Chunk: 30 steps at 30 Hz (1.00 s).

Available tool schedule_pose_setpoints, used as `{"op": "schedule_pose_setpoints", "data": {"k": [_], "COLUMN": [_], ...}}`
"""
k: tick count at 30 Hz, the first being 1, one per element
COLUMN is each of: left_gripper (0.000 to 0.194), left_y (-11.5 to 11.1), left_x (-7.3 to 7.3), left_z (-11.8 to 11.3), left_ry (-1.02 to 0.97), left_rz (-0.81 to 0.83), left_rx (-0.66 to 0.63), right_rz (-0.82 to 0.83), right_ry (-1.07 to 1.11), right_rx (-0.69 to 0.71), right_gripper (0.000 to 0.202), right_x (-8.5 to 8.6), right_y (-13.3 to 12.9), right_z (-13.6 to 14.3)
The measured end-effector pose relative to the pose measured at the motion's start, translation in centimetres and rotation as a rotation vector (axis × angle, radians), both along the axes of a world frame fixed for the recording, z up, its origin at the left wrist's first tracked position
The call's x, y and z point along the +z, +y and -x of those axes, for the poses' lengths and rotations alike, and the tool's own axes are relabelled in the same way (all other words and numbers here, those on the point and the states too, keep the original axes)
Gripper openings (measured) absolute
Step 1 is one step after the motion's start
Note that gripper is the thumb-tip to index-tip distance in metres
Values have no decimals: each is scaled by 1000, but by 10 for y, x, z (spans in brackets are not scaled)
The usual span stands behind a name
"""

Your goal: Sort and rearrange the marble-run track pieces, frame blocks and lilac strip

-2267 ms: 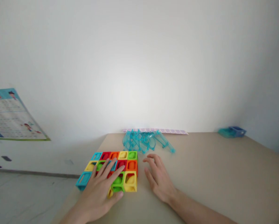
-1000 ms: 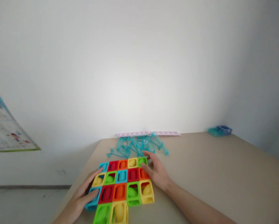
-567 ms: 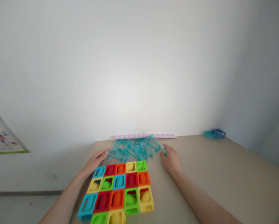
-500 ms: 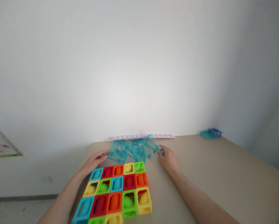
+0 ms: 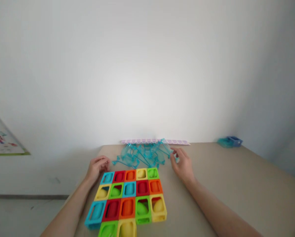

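Observation:
A heap of clear teal plastic pieces [image 5: 143,154] lies towards the back of the table. My right hand [image 5: 183,164] is at the heap's right edge, thumb and forefinger apart around a clear teal bit; whether it grips that bit is unclear. Beside the block grid's back left corner is my left hand [image 5: 98,168], its fingers curled; what they hold, if anything, is hidden. In front of the heap sits a grid of hollow blocks [image 5: 129,189] in blue, red, orange, yellow and green, with rounded shapes inside several of them.
A purple and white patterned strip [image 5: 179,142] lies along the wall behind the heap. At the far right of the table [image 5: 223,174] stands a small blue basket [image 5: 234,141] beside another teal piece [image 5: 225,142]. A picture board [image 5: 6,138] hangs on the left.
My left hand has drawn away from the heap towards the near left, and its fingers have curled in. My right thumb and forefinger have spread apart. The view has shifted slightly.

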<state>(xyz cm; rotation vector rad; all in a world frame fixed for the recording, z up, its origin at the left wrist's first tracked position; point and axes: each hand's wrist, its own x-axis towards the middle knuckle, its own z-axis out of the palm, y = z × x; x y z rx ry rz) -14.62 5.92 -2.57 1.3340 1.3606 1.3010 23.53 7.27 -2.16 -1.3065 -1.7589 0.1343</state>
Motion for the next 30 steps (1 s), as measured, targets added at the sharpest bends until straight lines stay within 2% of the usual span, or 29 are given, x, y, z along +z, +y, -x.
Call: {"op": "schedule_pose_setpoints", "data": {"k": [3, 6, 12, 16, 19, 21, 23, 27, 30], "left_gripper": [29, 24, 26, 40, 54, 69, 76, 67, 63], "left_y": [-13, -18, -22, -25, -29, -33, -34, -31, -21], "left_x": [6, 12, 12, 10, 12, 13, 14, 10, 6], "left_z": [-3, -11, -36, -52, -63, -67, -70, -71, -67], "left_ry": [-15, -2, 14, -1, -68, -116, -113, 33, 117], "left_rz": [62, 101, 150, 164, 173, 193, 212, 214, 209], "left_rx": [-160, -296, -534, -717, -823, -806, -699, -386, -215], "right_rz": [20, 144, 261, 299, 309, 293, 272, 261, 266], "right_ry": [-45, 21, -32, -138, -224, -266, -292, -332, -359], "right_rx": [278, 456, 551, 665, 698, 691, 671, 651, 656], "right_gripper": [22, 25, 20, 25, 31, 34, 33, 23, 24], "right_x": [5, 6, 9, 18, 25, 28, 30, 31, 32], "right_y": [-29, -44, -37, -34, -36, -39, -42, -45, -45], "right_z": [21, 37, 27, 12, 7, 8, 10, 15, 15]}}
